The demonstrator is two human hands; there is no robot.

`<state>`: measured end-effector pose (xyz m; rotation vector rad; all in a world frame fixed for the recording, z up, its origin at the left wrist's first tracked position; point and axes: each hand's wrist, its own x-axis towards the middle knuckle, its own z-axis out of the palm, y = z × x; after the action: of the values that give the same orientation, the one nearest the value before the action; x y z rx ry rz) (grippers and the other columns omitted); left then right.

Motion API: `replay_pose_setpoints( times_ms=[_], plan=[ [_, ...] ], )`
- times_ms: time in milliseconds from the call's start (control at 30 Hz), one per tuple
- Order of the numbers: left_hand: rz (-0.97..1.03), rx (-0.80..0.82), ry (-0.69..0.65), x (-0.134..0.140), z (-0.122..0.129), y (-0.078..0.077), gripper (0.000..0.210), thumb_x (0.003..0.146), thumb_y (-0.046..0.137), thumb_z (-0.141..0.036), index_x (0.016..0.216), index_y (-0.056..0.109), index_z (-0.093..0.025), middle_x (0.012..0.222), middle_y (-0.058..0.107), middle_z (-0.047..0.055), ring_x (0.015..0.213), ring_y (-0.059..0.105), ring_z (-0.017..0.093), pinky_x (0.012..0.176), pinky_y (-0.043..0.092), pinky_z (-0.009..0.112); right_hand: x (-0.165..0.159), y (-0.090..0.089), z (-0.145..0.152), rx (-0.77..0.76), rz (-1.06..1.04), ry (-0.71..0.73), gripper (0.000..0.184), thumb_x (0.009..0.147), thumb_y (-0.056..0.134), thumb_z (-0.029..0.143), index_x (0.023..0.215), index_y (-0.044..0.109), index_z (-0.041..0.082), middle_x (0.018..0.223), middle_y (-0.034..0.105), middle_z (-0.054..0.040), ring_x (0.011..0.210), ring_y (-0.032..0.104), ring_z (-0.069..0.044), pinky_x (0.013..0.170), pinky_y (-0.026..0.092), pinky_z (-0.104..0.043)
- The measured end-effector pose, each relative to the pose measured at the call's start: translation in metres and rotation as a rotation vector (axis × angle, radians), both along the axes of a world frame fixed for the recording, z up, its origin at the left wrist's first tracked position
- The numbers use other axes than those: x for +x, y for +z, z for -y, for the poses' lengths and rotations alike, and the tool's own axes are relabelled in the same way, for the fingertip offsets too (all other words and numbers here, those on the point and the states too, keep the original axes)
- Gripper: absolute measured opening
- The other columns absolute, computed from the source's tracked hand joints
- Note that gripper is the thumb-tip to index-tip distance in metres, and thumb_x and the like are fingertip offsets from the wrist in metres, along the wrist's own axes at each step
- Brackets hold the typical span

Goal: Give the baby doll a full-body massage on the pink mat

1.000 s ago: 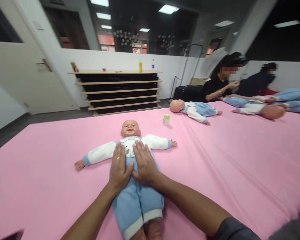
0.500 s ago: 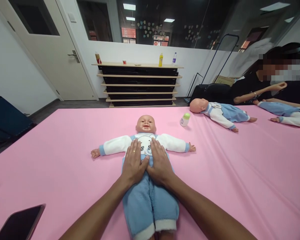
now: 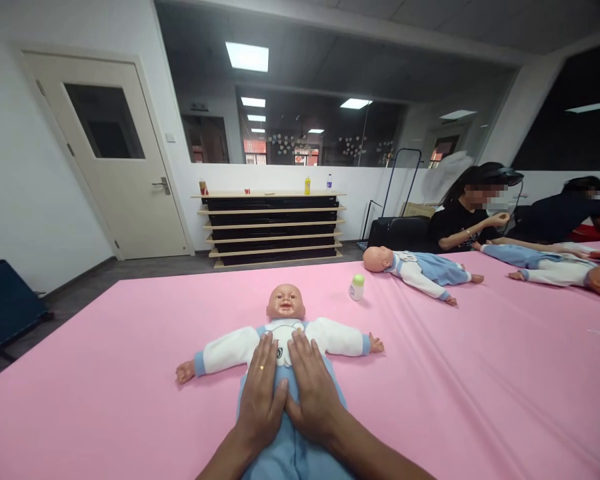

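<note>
A baby doll (image 3: 285, 303) lies face up before me, arms stretched out to both sides, in a white and blue outfit with an animal face on the chest. My left hand (image 3: 261, 390) rests flat on the left of its torso, fingers straight and a ring on one of them. Beside it my right hand (image 3: 314, 387) lies flat on the other side of the torso. The thumbs nearly meet in the middle. Both palms face down and partly cover the animal face. The doll's lower legs are out of the frame.
Pink sheeting (image 3: 105, 373) covers the table. A white bottle with a green cap (image 3: 357, 287) stands right of the doll's head. Another doll (image 3: 420, 270) and a further doll (image 3: 545, 263) lie at the back right, near a seated person (image 3: 467, 220). A second person (image 3: 555, 213) leans farther right.
The view has tilted up, so the table sits lower and the phone at the lower left has left the frame. Both hands stay flat on the doll's torso.
</note>
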<state>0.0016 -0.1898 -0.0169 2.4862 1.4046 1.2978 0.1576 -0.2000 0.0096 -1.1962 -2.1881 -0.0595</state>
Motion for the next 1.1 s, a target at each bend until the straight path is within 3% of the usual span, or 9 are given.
replay_pose_setpoints(
  times_ms=[133, 333, 467, 567, 633, 700, 867, 967, 1100],
  plan=[
    [-0.107, 0.093, -0.008, -0.005, -0.006, -0.009, 0.066, 0.096, 0.037, -0.029, 0.154, 0.009, -0.019, 0.156, 0.020, 0.014, 0.144, 0.021, 0.029, 0.113, 0.033, 0.052, 0.002, -0.011, -0.005, 0.012, 0.048, 0.069, 0.071, 0.084, 0.045, 0.020, 0.151, 0.023, 0.009, 0.155, 0.022, -0.0135, 0.145, 0.019, -0.029, 0.116, 0.026, -0.054],
    [-0.172, 0.189, 0.110, -0.007, -0.043, -0.047, 0.071, 0.093, 0.046, -0.032, 0.153, 0.009, -0.028, 0.146, 0.042, 0.011, 0.135, 0.040, 0.028, 0.105, 0.043, 0.047, 0.011, -0.070, -0.055, 0.061, 0.101, -0.050, 0.065, 0.084, 0.046, 0.019, 0.148, 0.033, 0.019, 0.149, 0.032, -0.0098, 0.135, 0.040, -0.030, 0.106, 0.044, -0.046],
    [-0.039, 0.091, 0.226, -0.001, -0.049, -0.057, 0.065, 0.093, 0.044, -0.032, 0.152, 0.019, -0.023, 0.145, 0.044, 0.014, 0.134, 0.042, 0.031, 0.106, 0.041, 0.050, 0.007, -0.090, -0.066, 0.122, 0.038, -0.231, 0.075, 0.086, 0.046, 0.019, 0.153, 0.012, 0.026, 0.148, 0.036, -0.0079, 0.132, 0.045, -0.031, 0.102, 0.047, -0.047],
    [0.028, 0.055, 0.297, 0.001, -0.044, -0.059, 0.060, 0.094, 0.043, -0.029, 0.150, 0.029, -0.013, 0.143, 0.044, 0.019, 0.135, 0.041, 0.031, 0.107, 0.041, 0.048, 0.002, -0.088, -0.056, 0.186, -0.049, -0.296, 0.094, 0.085, 0.055, 0.035, 0.152, -0.009, 0.018, 0.146, 0.039, -0.0176, 0.130, 0.045, -0.039, 0.096, 0.047, -0.056],
    [0.054, 0.084, 0.345, 0.000, -0.040, -0.057, 0.061, 0.094, 0.041, -0.027, 0.151, 0.025, -0.012, 0.145, 0.041, 0.019, 0.137, 0.037, 0.030, 0.108, 0.041, 0.047, 0.002, -0.081, -0.049, 0.237, -0.071, -0.297, 0.100, 0.083, 0.056, 0.044, 0.152, -0.010, 0.013, 0.145, 0.039, -0.0222, 0.130, 0.042, -0.044, 0.096, 0.044, -0.062],
    [0.058, 0.163, 0.337, -0.003, -0.036, -0.054, 0.065, 0.094, 0.041, -0.026, 0.153, 0.017, -0.014, 0.149, 0.035, 0.018, 0.140, 0.032, 0.029, 0.109, 0.041, 0.047, 0.003, -0.072, -0.045, 0.300, -0.050, -0.247, 0.091, 0.087, 0.051, 0.043, 0.153, -0.004, 0.013, 0.147, 0.037, -0.0213, 0.131, 0.041, -0.043, 0.099, 0.041, -0.062],
    [-0.104, 0.329, -0.018, -0.009, -0.032, -0.043, 0.069, 0.093, 0.039, -0.047, 0.152, 0.022, -0.014, 0.146, 0.041, 0.018, 0.137, 0.037, 0.031, 0.104, 0.046, 0.044, 0.013, -0.062, -0.048, 0.457, 0.096, 0.064, 0.068, 0.092, 0.038, 0.024, 0.154, 0.010, 0.019, 0.147, 0.040, -0.0103, 0.130, 0.047, -0.029, 0.106, 0.041, -0.043],
    [-0.126, 0.251, -0.053, -0.007, -0.033, -0.042, 0.070, 0.094, 0.036, -0.049, 0.151, 0.024, -0.011, 0.145, 0.042, 0.020, 0.138, 0.035, 0.030, 0.106, 0.044, 0.044, 0.017, -0.069, -0.052, 0.424, 0.163, 0.122, 0.071, 0.091, 0.040, 0.023, 0.154, 0.009, 0.018, 0.144, 0.045, -0.0090, 0.126, 0.052, -0.026, 0.101, 0.047, -0.037],
    [-0.218, 0.130, 0.012, -0.003, -0.033, -0.042, 0.069, 0.094, 0.039, -0.043, 0.152, 0.020, -0.013, 0.150, 0.034, 0.017, 0.141, 0.027, 0.031, 0.109, 0.039, 0.050, 0.018, -0.079, -0.054, 0.272, 0.173, 0.010, 0.075, 0.088, 0.040, 0.019, 0.153, 0.002, 0.022, 0.147, 0.039, -0.0083, 0.129, 0.048, -0.030, 0.098, 0.049, -0.046]
  ],
)
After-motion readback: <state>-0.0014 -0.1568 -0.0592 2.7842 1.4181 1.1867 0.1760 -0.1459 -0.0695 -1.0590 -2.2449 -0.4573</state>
